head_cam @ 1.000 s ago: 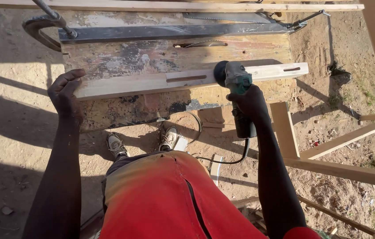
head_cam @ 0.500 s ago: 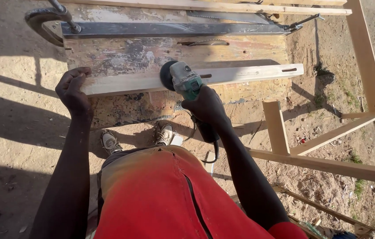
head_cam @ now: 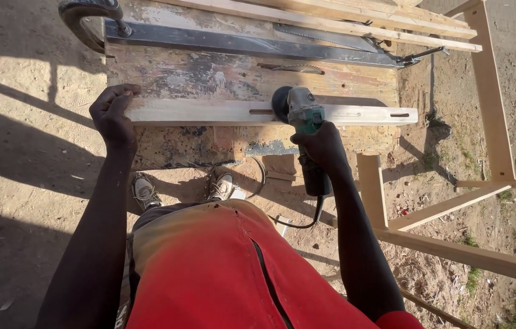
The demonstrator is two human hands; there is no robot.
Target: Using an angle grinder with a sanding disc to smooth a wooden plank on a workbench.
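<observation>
Head view: angle grinder [head_cam: 297,109] mid-plank [head_cam: 209,113]; left hand [head_cam: 112,116] grips end.

Between the left hand [head_cam: 112,116] and the green angle grinder [head_cam: 304,122] the pale slotted wooden strip [head_cam: 209,112] lies bare, open to a pass along it. Behind it the worn, paint-stained bench [head_cam: 209,76] is open up to the dark metal bar [head_cam: 240,44] and curved clamp [head_cam: 84,15]. On the right, the pale timber frame [head_cam: 489,91] stands close.
</observation>
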